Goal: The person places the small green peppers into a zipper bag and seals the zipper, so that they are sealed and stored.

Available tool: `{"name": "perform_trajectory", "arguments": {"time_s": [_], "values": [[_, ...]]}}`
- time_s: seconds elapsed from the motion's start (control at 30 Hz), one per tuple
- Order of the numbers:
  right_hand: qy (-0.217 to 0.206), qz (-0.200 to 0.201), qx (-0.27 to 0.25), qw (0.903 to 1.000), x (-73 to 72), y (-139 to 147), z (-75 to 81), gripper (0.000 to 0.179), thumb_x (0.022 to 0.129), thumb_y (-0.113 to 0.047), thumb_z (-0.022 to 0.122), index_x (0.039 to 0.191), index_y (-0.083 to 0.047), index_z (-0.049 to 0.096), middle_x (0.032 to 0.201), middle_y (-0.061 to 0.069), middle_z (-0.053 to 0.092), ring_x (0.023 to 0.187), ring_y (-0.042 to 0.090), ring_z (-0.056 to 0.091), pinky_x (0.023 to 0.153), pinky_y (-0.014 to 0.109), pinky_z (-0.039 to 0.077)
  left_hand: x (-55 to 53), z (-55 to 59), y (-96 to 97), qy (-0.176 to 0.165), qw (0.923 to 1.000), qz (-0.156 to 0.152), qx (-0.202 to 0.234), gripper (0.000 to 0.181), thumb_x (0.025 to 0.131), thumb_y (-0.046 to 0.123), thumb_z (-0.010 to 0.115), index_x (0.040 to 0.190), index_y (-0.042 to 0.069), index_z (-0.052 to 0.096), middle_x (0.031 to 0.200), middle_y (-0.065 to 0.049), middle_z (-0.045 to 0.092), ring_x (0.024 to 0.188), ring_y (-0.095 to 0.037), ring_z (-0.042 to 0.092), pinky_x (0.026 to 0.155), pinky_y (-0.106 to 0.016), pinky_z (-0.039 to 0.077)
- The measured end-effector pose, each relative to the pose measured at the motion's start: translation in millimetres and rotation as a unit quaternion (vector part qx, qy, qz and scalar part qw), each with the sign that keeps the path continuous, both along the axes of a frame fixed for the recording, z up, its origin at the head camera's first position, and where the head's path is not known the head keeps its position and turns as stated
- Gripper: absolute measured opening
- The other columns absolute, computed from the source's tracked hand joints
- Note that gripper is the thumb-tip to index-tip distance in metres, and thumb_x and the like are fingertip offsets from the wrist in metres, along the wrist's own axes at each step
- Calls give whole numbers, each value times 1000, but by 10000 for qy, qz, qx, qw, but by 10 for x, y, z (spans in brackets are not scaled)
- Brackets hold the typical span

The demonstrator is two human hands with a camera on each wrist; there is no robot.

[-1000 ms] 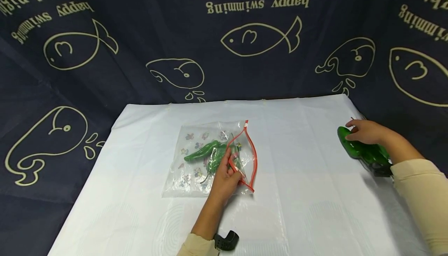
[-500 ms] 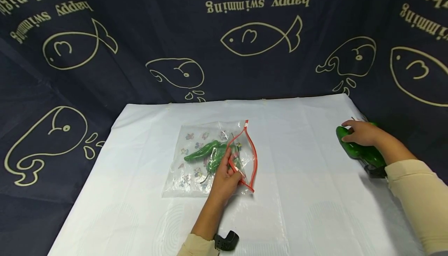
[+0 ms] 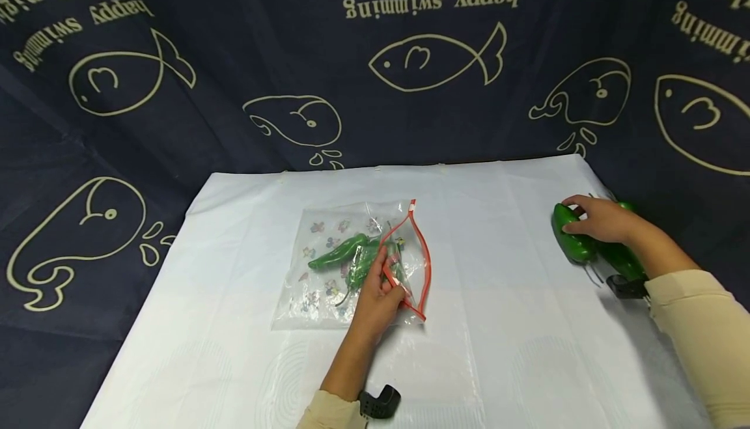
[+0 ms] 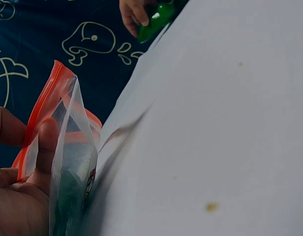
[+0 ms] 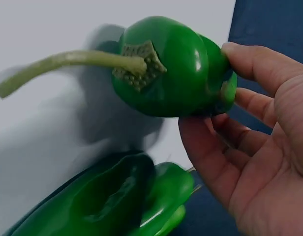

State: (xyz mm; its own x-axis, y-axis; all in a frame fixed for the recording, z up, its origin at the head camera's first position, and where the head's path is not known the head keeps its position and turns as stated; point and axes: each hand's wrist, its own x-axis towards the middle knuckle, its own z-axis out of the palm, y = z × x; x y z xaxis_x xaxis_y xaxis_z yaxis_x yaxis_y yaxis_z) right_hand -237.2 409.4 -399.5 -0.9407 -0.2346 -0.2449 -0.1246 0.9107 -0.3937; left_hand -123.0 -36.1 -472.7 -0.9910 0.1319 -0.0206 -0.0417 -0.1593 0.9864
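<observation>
A clear zip bag (image 3: pixel 293 305) with a red zip edge lies on the white table, its mouth parted toward the right. Green peppers (image 3: pixel 338 256) are inside it. My left hand (image 3: pixel 375 305) pinches the near side of the mouth between thumb and fingers, as the left wrist view also shows. At the table's right side, my right hand (image 3: pixel 609 222) grips a green pepper (image 5: pixel 166 64) by its end. In the right wrist view its long stem points away from the palm, and its shadow falls on the cloth. More green peppers (image 5: pixel 92 201) lie below that hand, partly hidden by it in the head view.
A white cloth (image 3: pixel 498 286) covers the table. Dark blue fabric (image 3: pixel 234 45) printed with fish and whales rises behind the table and along its sides. The loose peppers sit close to the table's right edge.
My right hand has shifted left with the pepper, which now shows apart from the other peppers, its stem visible. The left hand and the bag have stayed put.
</observation>
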Motion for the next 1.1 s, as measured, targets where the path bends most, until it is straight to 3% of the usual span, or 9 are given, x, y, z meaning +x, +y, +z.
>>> {"name": "perform_trajectory", "arguments": {"time_s": [0.33,0.43,0.57,0.77,1.1], "values": [[311,337,-147,9988,58,-228,122,62,90,-28,73,136,4,46,117,30,60,91,30,60,71,40,49,1,-7,2,-46,10000,22,-27,93,76,-11,58,159,13,23,153,-14,41,55,-3,45,53,-16,44],[329,332,-181,9987,72,-277,156,63,90,-29,73,137,3,46,118,30,60,92,31,59,71,40,49,2,-9,2,-43,10000,24,-37,92,77,-11,58,159,13,23,153,-14,41,54,-3,45,53,-16,44],[113,157,-615,9979,108,-350,189,67,90,-30,73,140,3,42,122,31,56,88,27,63,68,38,53,0,-11,0,-26,10000,32,-63,92,77,-11,58,159,14,24,152,-14,41,55,-4,45,52,-16,44],[-187,-32,-1494,9886,168,-487,233,67,92,-25,72,142,3,36,126,32,51,88,26,65,69,36,58,2,-1,-3,-46,9999,42,-87,92,77,-11,58,159,14,24,152,-13,41,54,-3,45,52,-16,44],[-42,-281,-1943,9805,202,-662,256,67,93,-21,70,143,3,32,125,29,49,91,23,63,68,37,58,-1,12,8,-116,9999,43,-27,92,77,-10,57,159,15,24,153,-12,41,56,-5,47,54,-18,46]]}}
